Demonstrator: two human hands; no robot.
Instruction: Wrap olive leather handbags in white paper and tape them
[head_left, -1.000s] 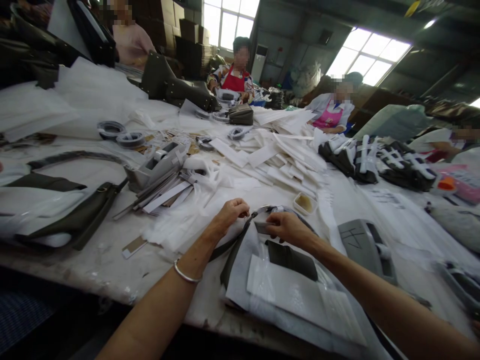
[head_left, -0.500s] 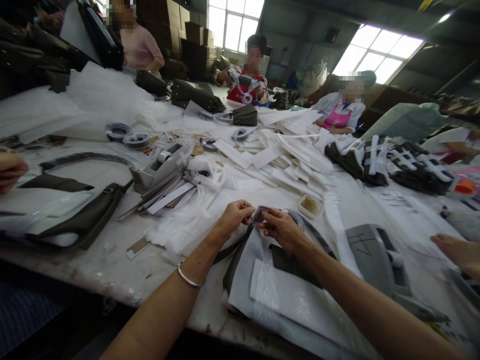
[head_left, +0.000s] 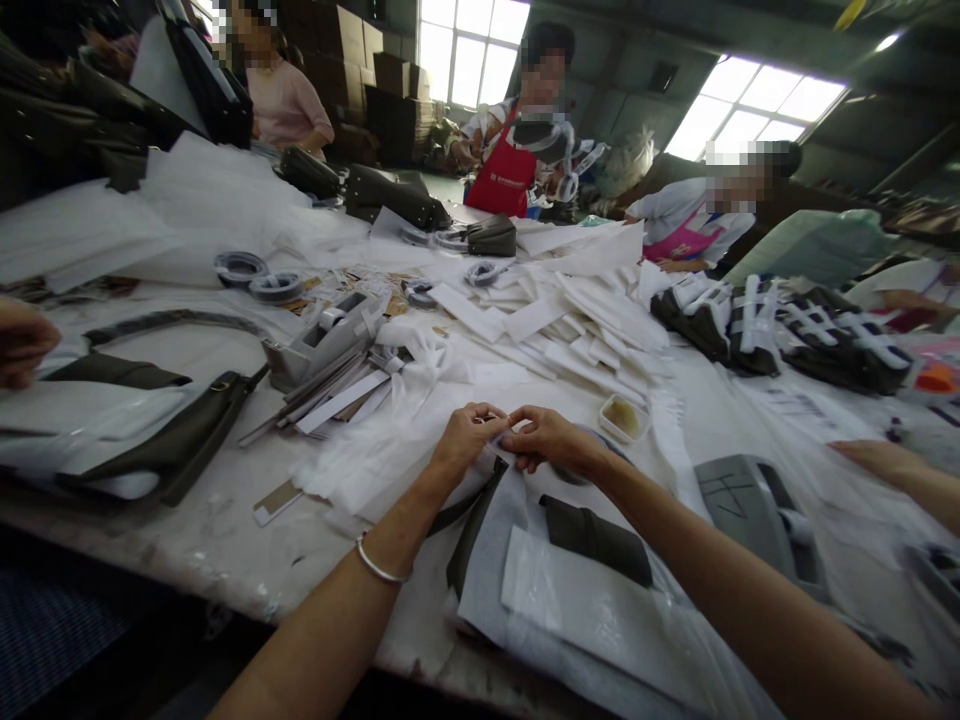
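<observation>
My left hand (head_left: 471, 438) and my right hand (head_left: 546, 438) meet fingertip to fingertip, both closed in a pinch. A small pale piece shows just below the fingertips; what it is I cannot make out. Directly beneath them lies a dark olive handbag (head_left: 596, 540), partly covered with white paper (head_left: 570, 595) and clear plastic. The bag's dark strap (head_left: 457, 510) runs out to the left under my left forearm. Partly behind my right wrist sits a grey wrapped ring-shaped handle (head_left: 574, 472).
A small tub (head_left: 624, 417) stands beyond my right hand. Tape dispensers (head_left: 757, 515) (head_left: 322, 340) flank the work, with card strips (head_left: 352, 390) at the left one. Another bag (head_left: 165, 430) lies left. Paper sheets (head_left: 555, 310) cover the middle. Co-workers' hands (head_left: 892, 465) (head_left: 26, 345) reach in.
The grey piece pinched at the bag's top no longer shows, and my right hand has shifted slightly left against my left. Across the table, the co-worker in the red apron has risen with a bag.
</observation>
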